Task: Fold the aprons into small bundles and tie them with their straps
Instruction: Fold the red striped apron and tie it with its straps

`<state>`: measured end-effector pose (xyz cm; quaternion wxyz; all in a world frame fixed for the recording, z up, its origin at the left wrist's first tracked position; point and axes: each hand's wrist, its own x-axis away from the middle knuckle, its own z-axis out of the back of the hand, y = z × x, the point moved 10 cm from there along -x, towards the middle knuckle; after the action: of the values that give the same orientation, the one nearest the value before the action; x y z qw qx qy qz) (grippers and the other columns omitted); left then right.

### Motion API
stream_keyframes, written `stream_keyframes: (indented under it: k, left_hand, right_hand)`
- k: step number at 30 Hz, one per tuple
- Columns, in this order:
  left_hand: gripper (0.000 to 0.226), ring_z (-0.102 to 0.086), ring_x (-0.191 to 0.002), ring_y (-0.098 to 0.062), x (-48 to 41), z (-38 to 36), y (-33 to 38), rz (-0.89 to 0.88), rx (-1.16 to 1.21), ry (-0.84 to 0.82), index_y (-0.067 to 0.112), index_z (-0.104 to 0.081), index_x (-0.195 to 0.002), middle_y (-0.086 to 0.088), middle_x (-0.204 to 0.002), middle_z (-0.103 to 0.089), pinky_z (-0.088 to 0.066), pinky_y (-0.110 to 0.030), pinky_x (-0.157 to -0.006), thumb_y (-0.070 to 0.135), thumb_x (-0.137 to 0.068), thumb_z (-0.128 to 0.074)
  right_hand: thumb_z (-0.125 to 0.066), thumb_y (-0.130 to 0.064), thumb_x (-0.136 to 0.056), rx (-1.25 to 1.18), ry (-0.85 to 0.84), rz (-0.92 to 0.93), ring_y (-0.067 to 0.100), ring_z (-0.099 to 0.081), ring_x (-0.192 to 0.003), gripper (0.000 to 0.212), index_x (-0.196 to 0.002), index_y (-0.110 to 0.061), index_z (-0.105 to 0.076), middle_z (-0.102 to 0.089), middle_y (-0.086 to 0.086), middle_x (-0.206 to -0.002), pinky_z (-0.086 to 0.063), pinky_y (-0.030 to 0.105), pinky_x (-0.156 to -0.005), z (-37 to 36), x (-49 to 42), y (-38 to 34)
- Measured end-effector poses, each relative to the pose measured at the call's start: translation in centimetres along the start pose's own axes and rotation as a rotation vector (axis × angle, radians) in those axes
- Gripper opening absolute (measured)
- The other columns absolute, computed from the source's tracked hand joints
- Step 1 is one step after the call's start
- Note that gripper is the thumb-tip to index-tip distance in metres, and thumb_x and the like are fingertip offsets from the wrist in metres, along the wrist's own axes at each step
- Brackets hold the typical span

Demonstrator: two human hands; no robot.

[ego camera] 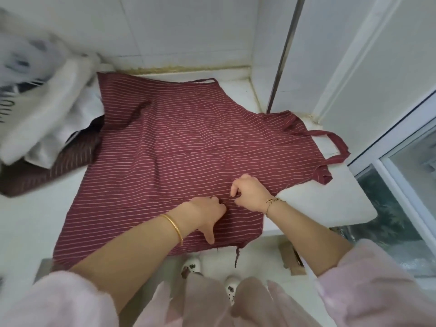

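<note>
A maroon apron [179,142] with thin white stripes lies spread flat on a white counter [318,204]. Its neck loop [335,147] points right, towards the window. One waist strap [139,112] lies across the cloth at the upper left, and another strap [237,256] hangs over the counter's front edge. My left hand [207,213] is on the apron's near middle, fingers curled into the cloth and thumb pointing down. My right hand [250,192], just to its right, pinches the fabric with curled fingers. The two hands almost touch.
A second dark striped apron [47,171] lies at the left, partly under a heap of white cloths [47,114]. A tiled wall [188,31] closes the back, and a window frame [401,142] runs along the right. The floor and my shoes show below the counter's edge.
</note>
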<state>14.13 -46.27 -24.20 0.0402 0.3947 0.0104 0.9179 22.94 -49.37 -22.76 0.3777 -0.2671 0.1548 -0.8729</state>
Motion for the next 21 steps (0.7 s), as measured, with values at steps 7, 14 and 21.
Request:
stream_keyframes:
  k: [7,14,21]
  left_hand:
    - [0.015,-0.051,-0.083,-0.020,0.3,0.5,-3.2,-0.015,0.470,0.080,0.021,-0.048,-0.083,-0.001,-0.094,-0.054,-0.045,-0.033,-0.073,0.025,-0.089,-0.061]
    - [0.008,-0.047,-0.077,-0.016,2.0,4.4,-10.3,0.276,0.803,0.484,0.014,-0.046,-0.093,0.002,-0.084,-0.051,-0.037,-0.029,-0.070,0.020,-0.097,-0.049]
    - [0.023,-0.048,-0.085,-0.014,3.1,5.5,-9.8,0.192,1.024,0.489,0.012,-0.042,-0.105,-0.005,-0.104,-0.051,-0.040,-0.025,-0.074,0.023,-0.091,-0.057]
  right_hand:
    - [-0.059,-0.018,-0.089,0.066,-0.089,0.062,0.021,-0.050,-0.113,0.025,-0.114,-0.018,-0.062,-0.051,0.004,-0.121,-0.040,0.030,-0.100,0.0,0.8,-1.4]
    - [-0.059,-0.016,-0.083,-0.230,-0.051,0.249,0.012,-0.036,-0.131,0.061,-0.140,-0.024,-0.036,-0.037,-0.004,-0.142,-0.034,0.034,-0.108,2.4,2.6,-6.2]
    - [-0.050,0.008,-0.082,0.343,0.140,0.445,0.022,-0.038,-0.130,0.087,-0.150,-0.032,-0.013,-0.023,-0.004,-0.154,-0.040,0.036,-0.102,2.5,2.1,-6.5]
